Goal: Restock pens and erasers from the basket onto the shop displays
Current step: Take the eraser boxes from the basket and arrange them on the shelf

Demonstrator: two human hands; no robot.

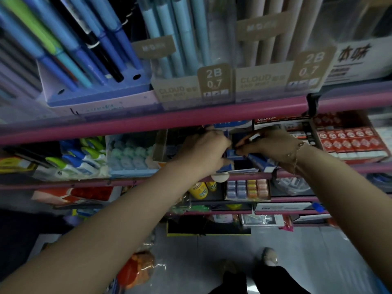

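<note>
Middle of frame | left hand (206, 148) and right hand (269, 145) both pinched small blue erasers (232, 153) | likely tucking them into the display box (244, 166).

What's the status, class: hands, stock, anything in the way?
Left hand and right hand both at blue box, second shelf. Fingers pinching small blue items there. Pink rail overhangs; view partly blocked.

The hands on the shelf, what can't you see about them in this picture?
Head view, the only one:
- What the left hand holds: its own fingers cover it.
- The small blue thing between both hands: too blurred to name.
- The right hand fingertips: blurred, so the grip is unclear.
- The back of the blue box: hidden behind the pink shelf rail.
- The basket: out of view.
</note>
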